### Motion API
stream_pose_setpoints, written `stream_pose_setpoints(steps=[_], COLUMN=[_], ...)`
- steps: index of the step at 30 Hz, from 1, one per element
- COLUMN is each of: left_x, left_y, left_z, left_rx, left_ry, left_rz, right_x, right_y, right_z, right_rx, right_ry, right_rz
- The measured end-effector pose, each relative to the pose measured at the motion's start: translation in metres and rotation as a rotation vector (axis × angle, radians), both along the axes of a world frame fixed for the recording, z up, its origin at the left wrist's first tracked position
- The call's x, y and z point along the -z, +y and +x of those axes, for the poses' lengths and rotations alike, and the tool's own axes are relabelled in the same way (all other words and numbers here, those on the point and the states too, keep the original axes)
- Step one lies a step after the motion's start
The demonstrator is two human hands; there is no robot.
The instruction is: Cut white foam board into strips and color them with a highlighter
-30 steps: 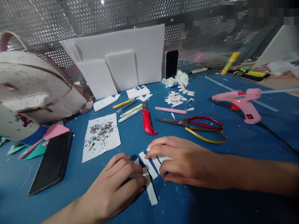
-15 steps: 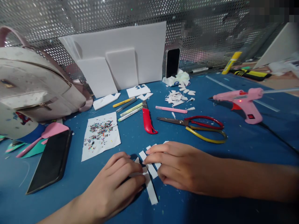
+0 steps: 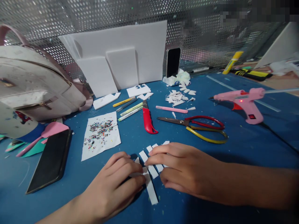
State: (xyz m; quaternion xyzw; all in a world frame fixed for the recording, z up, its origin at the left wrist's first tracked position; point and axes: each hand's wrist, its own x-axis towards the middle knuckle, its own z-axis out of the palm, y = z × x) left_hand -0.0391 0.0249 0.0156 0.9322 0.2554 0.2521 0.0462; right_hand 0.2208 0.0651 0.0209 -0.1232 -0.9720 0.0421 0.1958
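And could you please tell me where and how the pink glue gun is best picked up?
I'd take the pink glue gun by its handle with the right hand, coming from the near right, above the cord. The handle slants down toward that side, while the dark nozzle points left. The red light is lit, so the nozzle may be hot.

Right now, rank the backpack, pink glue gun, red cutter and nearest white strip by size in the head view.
Backpack
Pink glue gun
Red cutter and nearest white strip: too alike to rank; the strip lies nearer.
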Motion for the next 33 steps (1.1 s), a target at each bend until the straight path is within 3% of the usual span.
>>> stream_pose_setpoints(steps=[5,15,18,24,29,33], left_x=[0.001,0.002,0.002,0.001,0.001,0.001], left_y=[0.000,0.000,0.000,0.000,-0.001,-0.001], left_z=[0.000,-0.001,-0.002,-0.002,-0.002,-0.004], left_rx=[0.014,0.024,0.025,0.026,0.027,0.032], left_ry=[-0.006,-0.006,-0.014,0.002,0.005,0.033], left_rz=[-0.003,-0.019,-0.023,-0.016,-0.037,-0.054], right_x=[0.010,-0.017,-0.014,-0.003,-0.006,-0.009], right_y=[-0.004,0.006,0.004,0.000,-0.003,-0.004], right_z=[-0.001,0.007,0.006,0.003,0.002,0.003], right_rx=[0.038,0.003,0.006,0.021,0.033,0.004], right_ry=[0.009,-0.089,-0.086,-0.086,-0.045,-0.071], right_rz=[0.082,-0.110,-0.135,-0.027,-0.137,-0.138])
